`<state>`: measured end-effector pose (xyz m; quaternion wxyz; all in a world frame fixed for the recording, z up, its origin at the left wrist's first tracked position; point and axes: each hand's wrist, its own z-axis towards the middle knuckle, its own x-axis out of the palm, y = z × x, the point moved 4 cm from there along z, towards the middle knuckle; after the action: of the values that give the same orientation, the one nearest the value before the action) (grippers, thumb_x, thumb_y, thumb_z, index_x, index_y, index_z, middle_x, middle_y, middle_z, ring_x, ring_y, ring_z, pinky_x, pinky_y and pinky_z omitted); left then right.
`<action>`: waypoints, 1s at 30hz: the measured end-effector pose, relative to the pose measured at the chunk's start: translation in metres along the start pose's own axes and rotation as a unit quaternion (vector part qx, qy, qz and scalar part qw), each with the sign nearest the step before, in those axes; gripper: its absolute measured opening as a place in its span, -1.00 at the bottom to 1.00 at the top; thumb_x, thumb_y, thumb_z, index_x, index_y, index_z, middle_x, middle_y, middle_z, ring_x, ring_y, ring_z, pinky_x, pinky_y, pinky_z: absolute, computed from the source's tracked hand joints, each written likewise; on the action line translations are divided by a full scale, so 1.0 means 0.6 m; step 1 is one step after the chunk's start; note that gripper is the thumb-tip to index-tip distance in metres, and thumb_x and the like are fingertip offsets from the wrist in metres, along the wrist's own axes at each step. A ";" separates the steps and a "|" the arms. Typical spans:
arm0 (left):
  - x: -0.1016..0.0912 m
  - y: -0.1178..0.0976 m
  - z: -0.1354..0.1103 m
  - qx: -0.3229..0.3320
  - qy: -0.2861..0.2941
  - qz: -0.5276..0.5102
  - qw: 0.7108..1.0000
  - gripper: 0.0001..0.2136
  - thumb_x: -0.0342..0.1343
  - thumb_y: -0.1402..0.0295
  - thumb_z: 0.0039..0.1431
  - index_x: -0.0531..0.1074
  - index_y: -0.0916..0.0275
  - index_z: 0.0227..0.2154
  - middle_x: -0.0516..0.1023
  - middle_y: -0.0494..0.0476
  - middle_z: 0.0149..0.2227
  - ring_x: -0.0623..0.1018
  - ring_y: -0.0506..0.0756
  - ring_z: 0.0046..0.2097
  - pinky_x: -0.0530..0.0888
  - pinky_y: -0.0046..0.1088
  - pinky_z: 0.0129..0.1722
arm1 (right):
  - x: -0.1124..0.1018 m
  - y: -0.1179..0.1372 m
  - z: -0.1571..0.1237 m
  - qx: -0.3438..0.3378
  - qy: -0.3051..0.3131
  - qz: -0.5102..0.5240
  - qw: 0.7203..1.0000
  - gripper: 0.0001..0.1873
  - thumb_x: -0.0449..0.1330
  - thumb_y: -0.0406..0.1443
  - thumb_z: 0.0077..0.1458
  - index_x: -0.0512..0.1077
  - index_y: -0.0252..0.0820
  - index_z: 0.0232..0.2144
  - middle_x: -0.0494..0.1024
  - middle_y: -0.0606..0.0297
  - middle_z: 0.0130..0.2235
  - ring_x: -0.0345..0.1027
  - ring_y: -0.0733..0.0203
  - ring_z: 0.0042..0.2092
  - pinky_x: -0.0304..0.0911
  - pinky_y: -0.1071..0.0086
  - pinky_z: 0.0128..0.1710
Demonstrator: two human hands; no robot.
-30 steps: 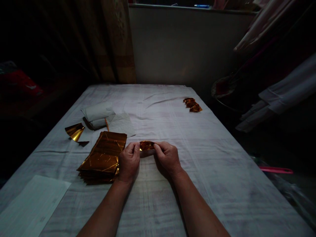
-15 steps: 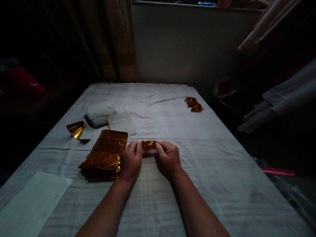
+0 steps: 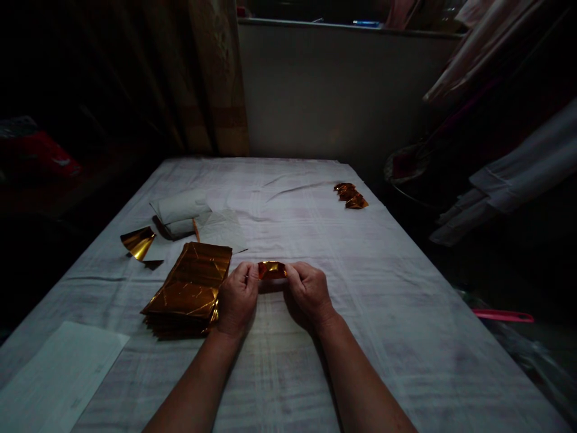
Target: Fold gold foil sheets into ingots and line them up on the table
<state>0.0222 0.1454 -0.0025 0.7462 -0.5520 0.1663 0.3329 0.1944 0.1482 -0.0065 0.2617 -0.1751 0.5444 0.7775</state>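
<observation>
A small folded piece of gold foil paper point(image 3: 271, 270) is pinched between both my hands just above the white cloth. My left hand point(image 3: 238, 298) grips its left end with thumb and fingers closed. My right hand point(image 3: 309, 293) grips its right end the same way. A stack of gold foil sheets point(image 3: 192, 289) lies right beside my left hand. A few folded gold pieces point(image 3: 350, 196) sit together at the far right of the cloth.
The table is covered by a white cloth point(image 3: 383, 300). A gold foil cone point(image 3: 137, 243) and folded white paper point(image 3: 180, 210) lie at the back left, a white sheet point(image 3: 58, 376) at the near left. Curtains and hanging clothes surround the table; a pink object point(image 3: 502, 315) lies at the right.
Both hands have drawn a little closer together on the gold piece, which looks shorter and more folded. Everything else lies where it was.
</observation>
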 end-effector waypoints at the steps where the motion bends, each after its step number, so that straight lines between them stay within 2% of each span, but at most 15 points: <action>1: 0.000 0.000 0.000 -0.002 0.003 0.003 1.000 -0.66 -0.12 0.17 0.30 0.40 0.18 -0.50 0.51 0.03 -0.54 0.50 0.05 -0.47 0.32 -0.50 -0.44 | -0.002 -0.001 0.000 -0.004 0.002 -0.011 1.000 -0.60 0.01 -0.19 0.26 0.55 -0.11 -0.49 0.60 0.27 -0.45 0.44 0.23 -0.42 0.24 0.43 -0.39; 4: 0.001 0.000 0.001 -0.011 0.012 0.003 1.000 -0.67 -0.10 0.15 0.29 0.45 0.19 -0.45 0.54 0.05 -0.51 0.52 0.05 -0.46 0.34 -0.49 -0.44 | -0.005 -0.003 0.001 -0.025 -0.001 -0.041 0.999 -0.62 0.01 -0.20 0.27 0.53 -0.11 -0.48 0.60 0.26 -0.43 0.45 0.22 -0.40 0.24 0.42 -0.34; 11: 0.000 0.000 -0.001 -0.024 0.001 -0.057 0.998 -0.71 0.04 0.15 0.23 0.48 0.20 -0.13 0.60 0.04 -0.41 0.54 0.02 -0.48 0.44 -0.50 -0.41 | -0.010 -0.003 0.003 -0.060 -0.047 -0.060 0.995 -0.64 -0.03 -0.23 0.32 0.55 -0.14 -0.32 0.62 0.19 -0.32 0.50 0.17 -0.27 0.31 0.39 -0.23; 18: 0.007 0.007 -0.004 -0.004 -0.033 -0.096 0.995 -0.83 0.09 0.25 0.20 0.49 0.17 -0.21 0.63 0.05 -0.28 0.57 0.01 -0.38 0.50 -0.49 -0.30 | -0.011 -0.015 0.003 -0.066 -0.049 -0.023 0.996 -0.73 0.06 -0.25 0.29 0.56 -0.13 -0.17 0.65 0.22 -0.23 0.54 0.20 -0.20 0.37 0.39 -0.15; 23: 0.008 0.009 -0.002 -0.007 -0.020 -0.099 0.995 -0.83 0.09 0.27 0.19 0.49 0.17 -0.22 0.63 0.07 -0.26 0.59 0.04 -0.34 0.51 -0.45 -0.26 | -0.012 -0.013 0.003 -0.060 -0.021 -0.082 0.995 -0.73 0.06 -0.31 0.25 0.57 -0.12 -0.16 0.66 0.23 -0.20 0.54 0.19 -0.19 0.36 0.40 -0.16; 26: 0.009 0.008 -0.001 -0.018 -0.007 -0.098 0.995 -0.81 0.10 0.26 0.17 0.49 0.17 -0.19 0.63 0.08 -0.25 0.59 0.04 -0.35 0.52 -0.43 -0.26 | -0.014 -0.012 0.002 -0.041 -0.015 -0.116 0.992 -0.72 0.05 -0.31 0.24 0.57 -0.12 -0.18 0.65 0.24 -0.21 0.53 0.18 -0.20 0.33 0.40 -0.19; 30: 0.010 0.012 0.001 -0.040 -0.003 -0.108 0.993 -0.72 0.13 0.23 0.12 0.48 0.20 -0.12 0.63 0.12 -0.22 0.59 0.03 -0.40 0.53 -0.42 -0.30 | -0.037 -0.029 0.011 0.020 -0.057 -0.148 0.987 -0.70 0.03 -0.25 0.24 0.58 -0.13 -0.26 0.65 0.23 -0.26 0.51 0.18 -0.25 0.28 0.41 -0.25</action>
<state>0.0213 0.1490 -0.0112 0.7554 -0.5952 0.0901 0.2588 0.2228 0.1542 -0.0052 0.4083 -0.2041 0.5122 0.7276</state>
